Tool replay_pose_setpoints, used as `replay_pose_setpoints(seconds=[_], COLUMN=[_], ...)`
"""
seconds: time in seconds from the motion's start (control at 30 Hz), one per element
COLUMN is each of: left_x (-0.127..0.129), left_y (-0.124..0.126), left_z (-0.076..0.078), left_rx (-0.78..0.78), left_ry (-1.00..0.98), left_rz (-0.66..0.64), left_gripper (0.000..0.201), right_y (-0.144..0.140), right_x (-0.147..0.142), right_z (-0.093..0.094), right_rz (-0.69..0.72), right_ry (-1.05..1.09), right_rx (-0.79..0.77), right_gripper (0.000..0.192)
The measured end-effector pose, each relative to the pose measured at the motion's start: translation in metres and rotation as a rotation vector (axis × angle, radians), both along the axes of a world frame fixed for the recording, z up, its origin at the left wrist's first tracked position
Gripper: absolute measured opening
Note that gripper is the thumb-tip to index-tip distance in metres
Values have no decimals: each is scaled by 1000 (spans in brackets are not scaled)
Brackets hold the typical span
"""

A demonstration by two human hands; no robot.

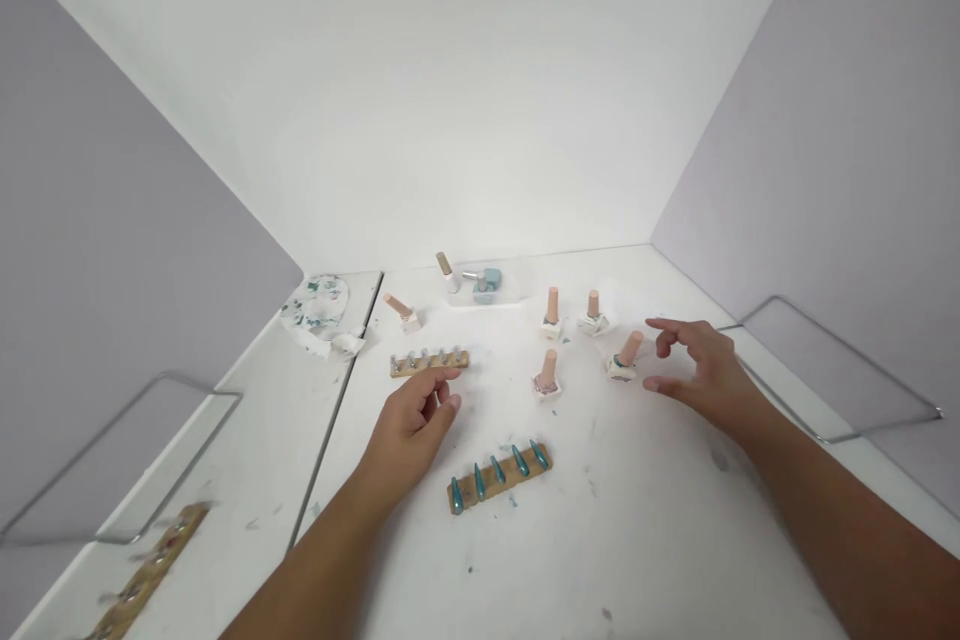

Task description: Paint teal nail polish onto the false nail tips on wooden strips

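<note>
Nails (497,469), five teal, on one strip (490,490)

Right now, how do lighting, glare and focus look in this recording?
Head view: bright, diffuse light leaves the white back wall almost featureless, and shadows are soft; head view: small glints show on the teal nails; head view: the wooden strip at lower left looks smeared, and the front peach-capped bottle is too soft for fine detail.
</note>
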State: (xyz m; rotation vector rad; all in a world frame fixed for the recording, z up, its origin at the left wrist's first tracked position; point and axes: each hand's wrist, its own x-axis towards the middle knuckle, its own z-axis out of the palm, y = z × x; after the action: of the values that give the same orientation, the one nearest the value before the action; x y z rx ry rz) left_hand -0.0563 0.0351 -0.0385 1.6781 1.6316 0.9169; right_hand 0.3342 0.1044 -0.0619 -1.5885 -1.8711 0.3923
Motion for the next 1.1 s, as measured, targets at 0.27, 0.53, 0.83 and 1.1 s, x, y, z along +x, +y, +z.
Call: replay_pose_setpoints(seconds=[0.27, 0.53, 0.83, 1.1], left_x=[4, 4, 2, 1], left_y=[8, 16, 17, 14], left_z=[0, -3, -4, -3], left_rx=[-219, -257, -240, -227], left_ry=[63, 80, 71, 70], left_rz=[-119, -107, -140, -138], left_gripper=[30, 33, 36, 39], right_y=[-5, -15, -23, -18], right_x=[1, -18, -26, -25], right_z=[-5, 13, 2, 0], right_rz=[110, 189, 218, 14], right_ry=[300, 411, 355, 405], right_rx=[338, 632, 818, 650], right_gripper=[66, 47, 45, 46])
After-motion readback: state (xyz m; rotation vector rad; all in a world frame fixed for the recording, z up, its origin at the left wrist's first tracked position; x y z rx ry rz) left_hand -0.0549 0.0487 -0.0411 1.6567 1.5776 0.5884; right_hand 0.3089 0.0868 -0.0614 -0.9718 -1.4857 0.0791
